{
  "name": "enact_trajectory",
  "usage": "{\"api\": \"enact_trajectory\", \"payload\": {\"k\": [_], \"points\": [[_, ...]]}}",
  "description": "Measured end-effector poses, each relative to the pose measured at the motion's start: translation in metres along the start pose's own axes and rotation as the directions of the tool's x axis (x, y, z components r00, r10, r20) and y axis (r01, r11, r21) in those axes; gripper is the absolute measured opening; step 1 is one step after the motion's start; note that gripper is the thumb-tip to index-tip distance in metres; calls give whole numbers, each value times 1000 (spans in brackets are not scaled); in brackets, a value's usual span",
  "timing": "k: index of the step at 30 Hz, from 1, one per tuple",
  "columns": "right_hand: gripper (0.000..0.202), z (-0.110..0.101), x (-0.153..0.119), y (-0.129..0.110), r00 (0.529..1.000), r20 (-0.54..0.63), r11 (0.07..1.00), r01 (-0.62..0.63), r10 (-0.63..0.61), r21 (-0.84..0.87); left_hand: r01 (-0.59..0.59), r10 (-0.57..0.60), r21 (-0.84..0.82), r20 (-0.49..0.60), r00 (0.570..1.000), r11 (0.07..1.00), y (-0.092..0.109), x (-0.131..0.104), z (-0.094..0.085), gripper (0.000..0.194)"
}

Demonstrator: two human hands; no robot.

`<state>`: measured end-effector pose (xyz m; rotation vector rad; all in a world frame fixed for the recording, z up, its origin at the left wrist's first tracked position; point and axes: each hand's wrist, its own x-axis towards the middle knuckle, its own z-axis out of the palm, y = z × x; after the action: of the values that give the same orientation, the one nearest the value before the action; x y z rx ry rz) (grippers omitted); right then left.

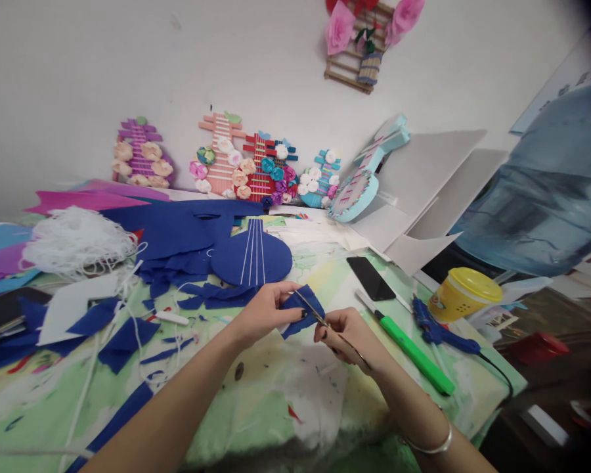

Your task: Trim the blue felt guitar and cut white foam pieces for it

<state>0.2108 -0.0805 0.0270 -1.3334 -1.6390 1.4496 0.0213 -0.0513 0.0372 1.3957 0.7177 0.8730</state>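
Note:
My left hand (268, 312) pinches a small piece of dark blue crepe paper (303, 316) above the table's front half. In my right hand (349, 338) is a pair of scissors (319, 316), whose blades lie across the blue paper. My fingers cover most of the scissors' handles. Just behind my left hand lies a round blue instrument shape (270, 256) strung with white lines. Torn blue paper strips (217, 294) are scattered beside it.
White string (79, 242) lies bundled at the left. At the right are a phone (371, 277), a green utility knife (416, 355), a blue glue gun (443, 332) with a cord and a yellow tub (465, 293). Decorated paper instruments (221, 154) lean against the wall.

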Motion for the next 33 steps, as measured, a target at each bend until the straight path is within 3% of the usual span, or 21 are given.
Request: {"api": "enact_trajectory", "payload": {"k": [10,19,27,30,33], "points": [[21,2,2,0,999,-32,1000,-23,23,-3,-19,19,22,-6,1000,1000,2,0,1,39],[19,1,2,-3,997,-51,995,-63,59,-75,37,-37,13,-24,999,999,-2,2,0,43],[28,-1,1,-3,993,-113,991,-58,45,-119,60,-55,68,-80,995,996,2,0,0,52],[30,-13,2,2,977,-211,975,-38,-10,-221,59,-54,37,-108,993,998,-1,1,-1,57],[32,-29,2,8,967,-226,882,-2,-119,-471,49,-46,24,-122,991,998,-5,3,-3,58]]}}
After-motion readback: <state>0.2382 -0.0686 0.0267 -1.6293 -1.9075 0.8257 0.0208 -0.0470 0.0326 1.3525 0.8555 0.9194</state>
